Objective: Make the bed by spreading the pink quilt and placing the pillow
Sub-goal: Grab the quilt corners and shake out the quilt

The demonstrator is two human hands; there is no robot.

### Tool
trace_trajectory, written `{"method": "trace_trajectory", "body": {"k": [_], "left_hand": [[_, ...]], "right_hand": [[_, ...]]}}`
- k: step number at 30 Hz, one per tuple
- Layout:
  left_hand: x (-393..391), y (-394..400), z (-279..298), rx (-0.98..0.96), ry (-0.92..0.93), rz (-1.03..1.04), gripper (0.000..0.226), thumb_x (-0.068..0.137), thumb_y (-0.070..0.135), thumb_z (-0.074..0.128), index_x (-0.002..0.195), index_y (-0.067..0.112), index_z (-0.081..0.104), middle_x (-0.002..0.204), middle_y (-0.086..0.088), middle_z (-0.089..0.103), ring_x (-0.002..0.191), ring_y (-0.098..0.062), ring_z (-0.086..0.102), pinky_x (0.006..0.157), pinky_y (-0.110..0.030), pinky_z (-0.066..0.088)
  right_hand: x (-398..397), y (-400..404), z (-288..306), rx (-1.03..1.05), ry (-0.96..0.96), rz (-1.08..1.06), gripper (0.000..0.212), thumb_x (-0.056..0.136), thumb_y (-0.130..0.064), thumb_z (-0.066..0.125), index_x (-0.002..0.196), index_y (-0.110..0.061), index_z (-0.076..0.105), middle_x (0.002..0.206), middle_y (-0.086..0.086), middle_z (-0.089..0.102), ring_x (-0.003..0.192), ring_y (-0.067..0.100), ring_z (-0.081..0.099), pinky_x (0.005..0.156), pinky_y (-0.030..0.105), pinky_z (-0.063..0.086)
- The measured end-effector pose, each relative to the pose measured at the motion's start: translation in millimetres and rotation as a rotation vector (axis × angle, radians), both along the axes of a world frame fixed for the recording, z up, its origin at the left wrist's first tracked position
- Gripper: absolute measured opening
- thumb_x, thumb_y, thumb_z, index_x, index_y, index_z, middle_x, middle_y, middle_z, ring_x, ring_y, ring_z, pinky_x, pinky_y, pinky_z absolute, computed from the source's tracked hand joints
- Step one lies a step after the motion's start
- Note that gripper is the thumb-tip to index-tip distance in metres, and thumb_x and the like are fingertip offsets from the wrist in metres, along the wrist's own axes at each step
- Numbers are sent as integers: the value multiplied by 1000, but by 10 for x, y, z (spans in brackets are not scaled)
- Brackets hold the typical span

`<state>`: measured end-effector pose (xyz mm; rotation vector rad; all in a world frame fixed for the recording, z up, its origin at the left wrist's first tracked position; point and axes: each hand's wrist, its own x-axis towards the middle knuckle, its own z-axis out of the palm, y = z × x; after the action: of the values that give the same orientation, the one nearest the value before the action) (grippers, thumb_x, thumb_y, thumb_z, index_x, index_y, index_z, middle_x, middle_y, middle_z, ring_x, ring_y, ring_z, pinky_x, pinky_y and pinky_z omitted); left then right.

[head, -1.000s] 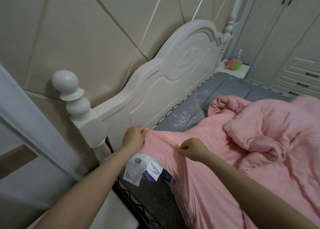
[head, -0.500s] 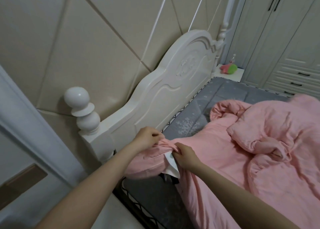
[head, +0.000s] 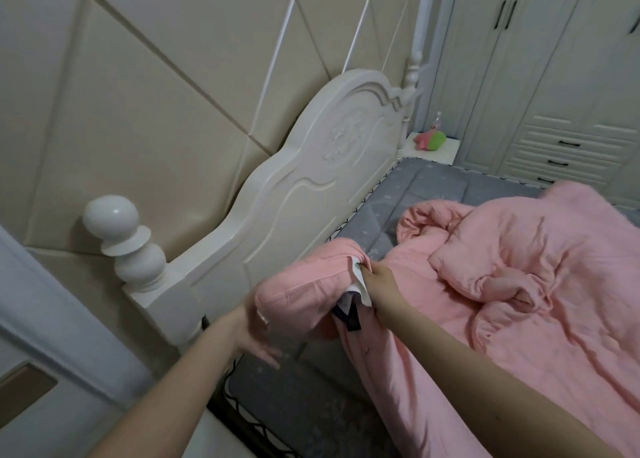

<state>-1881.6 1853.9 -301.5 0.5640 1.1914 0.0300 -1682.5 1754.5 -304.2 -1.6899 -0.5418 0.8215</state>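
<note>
We note the pink quilt (head: 502, 284) lying rumpled and bunched on the grey mattress (head: 433, 187), its near-left corner lifted just in front of the white headboard (head: 311, 187), with white and dark labels (head: 353, 301) hanging from that corner. Our right hand (head: 379, 281) pinches the corner at the labels with curled fingers. Our left hand (head: 254, 329) sits just beside and under the raised fold, fingers spread and motion-blurred, gripping nothing.
</note>
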Motion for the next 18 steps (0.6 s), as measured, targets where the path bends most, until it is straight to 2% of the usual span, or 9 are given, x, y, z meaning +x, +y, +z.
{"method": "trace_trajectory", "body": {"k": [2,4,7,9,11,12,14,16,18], "left_hand": [[271,-166,165,-105,-166,92,57,97,38,31,138,-1,35,137,-32,39,124,-52,36,106,-65,21],[590,-282,470,42,-343,122,50,85,25,56,128,0,49,110,-30,60,101,-47,53,85,-63,46],[1163,-511,1026,392,-400,74,111,38,21,88,136,-4,41,137,-17,50,81,-21,66,64,-27,57],[1698,-718,1398,533,-397,86,76,81,13,62,145,-1,22,144,-16,41,87,-8,62,73,-14,49],[2282,-852,1743,631,-420,66,41,98,9,32,138,-1,36,92,-12,73,57,-2,62,56,-12,49],[2581,-924,1909,664,-455,50,32,98,10,33,124,1,49,68,-6,69,47,-5,60,49,-17,51],[3292,-1185,2262,646,-536,26,21,96,23,40,105,9,53,70,-11,59,57,-19,64,61,-30,57],[3941,-1499,2524,676,-600,-98,37,95,36,39,122,11,46,107,-17,58,98,-32,62,92,-44,49],[4514,-1914,2686,760,-658,-233,46,97,39,36,133,12,43,131,-13,50,124,-30,49,106,-46,38]], "right_hand": [[193,-80,249,50,26,-18,21,92,-15,52,82,-3,65,70,4,60,66,14,53,55,23,41],[417,-167,534,116,52,-20,18,92,-20,55,87,-7,66,72,3,62,67,14,55,56,23,42],[949,-417,998,192,47,-90,15,93,-19,56,97,-7,65,71,2,60,64,12,55,54,20,43],[1413,-679,1277,258,43,-127,14,92,-16,57,93,-6,66,69,4,59,64,14,54,53,20,43],[1969,-979,1507,289,46,-176,16,90,-16,58,87,-5,67,69,7,60,67,18,56,57,23,42],[2292,-1146,1608,287,29,-211,16,91,-18,56,82,-8,65,70,7,59,65,19,55,56,24,41],[3184,-1683,1922,254,-30,-399,17,91,-21,55,83,-7,61,68,8,54,56,17,47,45,21,37],[4164,-2380,2151,184,-59,-710,27,91,-19,54,107,2,59,76,14,55,56,18,44,42,22,35],[5021,-3190,2262,165,-166,-931,45,94,-25,49,129,2,47,103,18,59,81,21,52,56,28,46]]}}
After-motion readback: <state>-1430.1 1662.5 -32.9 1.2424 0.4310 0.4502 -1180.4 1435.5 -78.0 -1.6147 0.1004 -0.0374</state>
